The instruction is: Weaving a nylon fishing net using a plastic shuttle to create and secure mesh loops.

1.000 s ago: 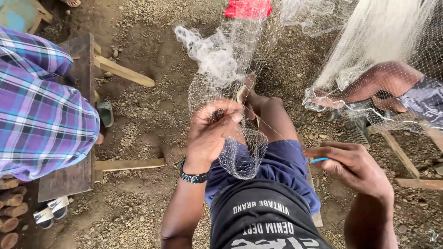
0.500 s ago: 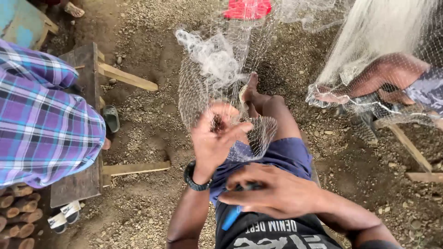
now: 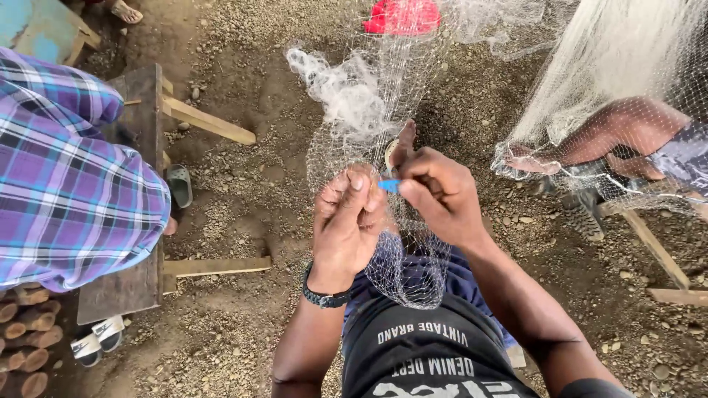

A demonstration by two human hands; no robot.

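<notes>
Head view, left hand (image 3: 346,221) pinching net (image 3: 383,110), right hand (image 3: 439,195) gripping blue needle (image 3: 389,185), tip pointing left, lying level

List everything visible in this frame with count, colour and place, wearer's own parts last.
fishing net: one, white fine mesh, hanging centre, bunched at the hands
blue netting needle: one, between the two hands
second net: one, white, upper right, draped over another person's arm
red object: one, top centre, behind the mesh
wooden bench: one, dark, left
person in plaid shirt: one, purple check, far left
grey sandal: one, beside the bench
white sandals: pair, lower left
wood slats: pale, right
gravel ground: brown, throughout
wristwatch: one, black, left wrist
left hand: pinching the mesh
right hand: gripping the needle
</notes>
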